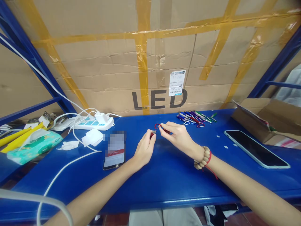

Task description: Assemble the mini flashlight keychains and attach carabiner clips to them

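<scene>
Over the middle of the blue table, my left hand is closed on a small red piece with a silvery end, mostly hidden by the fingers. Just to its right, my right hand pinches a red carabiner, whose curved hook points toward the left hand. The two pieces are close together; whether they touch I cannot tell. Behind my right hand lies a pile of small metallic tubes in blue, purple, red and green, with carabiners among them.
A phone with a lit screen lies left of my hands, near folded white papers. A power strip with white cables stands behind. To the right are a dark-screened phone and an open cardboard box. A large carton walls off the back.
</scene>
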`<act>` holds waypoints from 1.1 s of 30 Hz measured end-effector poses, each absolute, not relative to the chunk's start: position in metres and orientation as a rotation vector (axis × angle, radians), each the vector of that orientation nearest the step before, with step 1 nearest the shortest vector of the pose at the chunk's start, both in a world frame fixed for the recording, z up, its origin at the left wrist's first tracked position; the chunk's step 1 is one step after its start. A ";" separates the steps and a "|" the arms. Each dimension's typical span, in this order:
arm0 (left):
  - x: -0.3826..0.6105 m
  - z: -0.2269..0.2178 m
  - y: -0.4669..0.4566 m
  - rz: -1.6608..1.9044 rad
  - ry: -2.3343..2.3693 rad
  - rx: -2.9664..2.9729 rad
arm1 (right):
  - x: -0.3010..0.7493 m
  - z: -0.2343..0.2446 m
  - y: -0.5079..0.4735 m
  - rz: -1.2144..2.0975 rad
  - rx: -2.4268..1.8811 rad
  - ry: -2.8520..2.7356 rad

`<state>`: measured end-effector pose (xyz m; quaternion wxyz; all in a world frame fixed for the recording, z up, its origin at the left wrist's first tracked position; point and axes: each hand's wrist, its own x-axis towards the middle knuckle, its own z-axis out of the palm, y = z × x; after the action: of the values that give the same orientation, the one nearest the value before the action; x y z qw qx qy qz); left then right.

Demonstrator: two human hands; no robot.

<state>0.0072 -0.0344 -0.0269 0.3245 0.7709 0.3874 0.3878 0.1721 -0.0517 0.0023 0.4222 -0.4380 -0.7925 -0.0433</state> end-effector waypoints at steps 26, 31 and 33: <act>0.007 -0.028 -0.032 1.042 1.291 2.243 | 0.164 0.001 -0.056 -0.045 -1.175 -2.033; 0.007 -0.028 -0.033 1.036 1.293 2.231 | 0.163 0.000 -0.055 -0.012 -1.198 -2.029; 0.008 -0.027 -0.033 1.037 1.291 2.233 | 0.163 -0.001 -0.055 -0.011 -1.205 -2.024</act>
<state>0.0076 -0.0334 -0.0275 0.1797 0.7901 0.4569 0.3670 0.1633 -0.0547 -0.0007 0.3831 -0.4725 -0.7937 -0.0042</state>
